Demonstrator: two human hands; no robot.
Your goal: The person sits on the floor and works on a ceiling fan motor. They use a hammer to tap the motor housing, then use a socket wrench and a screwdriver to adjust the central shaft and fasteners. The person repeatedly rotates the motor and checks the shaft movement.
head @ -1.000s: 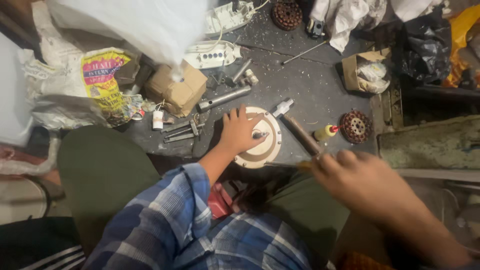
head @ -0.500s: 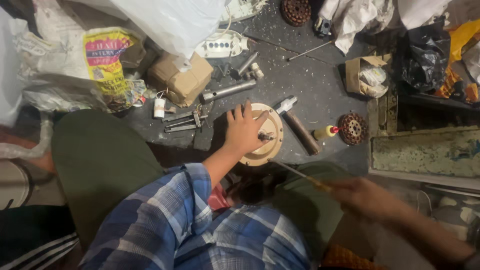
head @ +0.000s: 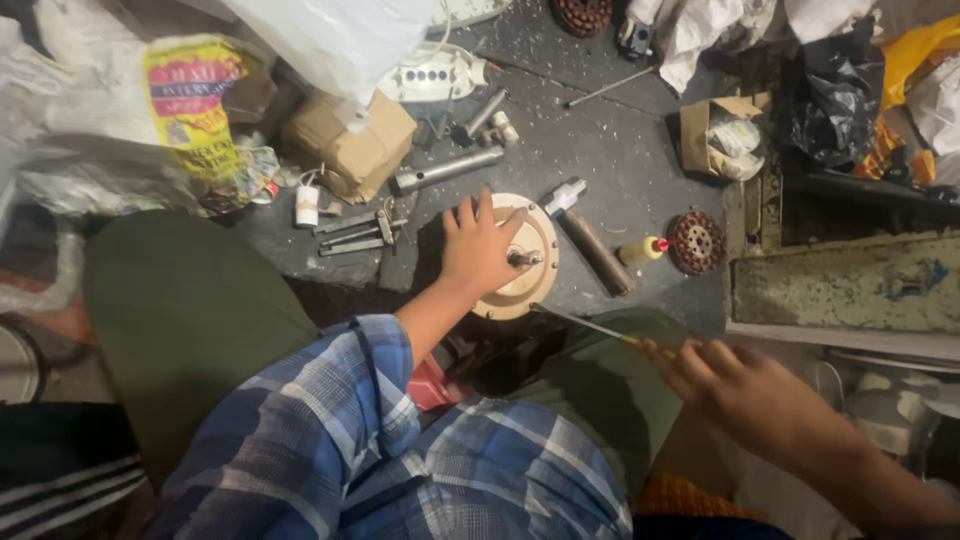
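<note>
My left hand (head: pixel 478 245) lies flat on a round beige motor housing (head: pixel 528 283) with a metal shaft (head: pixel 522 259) sticking up at its centre. The housing rests on the dark floor between my knees. My right hand (head: pixel 745 385) is at the lower right and grips a thin screwdriver (head: pixel 590 325) with a yellow handle. Its metal tip points left and reaches the housing's lower right edge.
A hammer (head: pixel 590 240) lies right of the housing, with a small yellow bottle (head: pixel 643 250) and a rusty perforated disc (head: pixel 696 241) beyond. A metal tube (head: pixel 445 170), pliers (head: pixel 352 233), cardboard boxes (head: pixel 352 145), plastic bags (head: pixel 180 95) and a concrete slab (head: pixel 845 285) surround the spot.
My right hand has swung down and to the right, then brought the screwdriver tip against the housing's edge. My left hand has stayed pressed on the housing.
</note>
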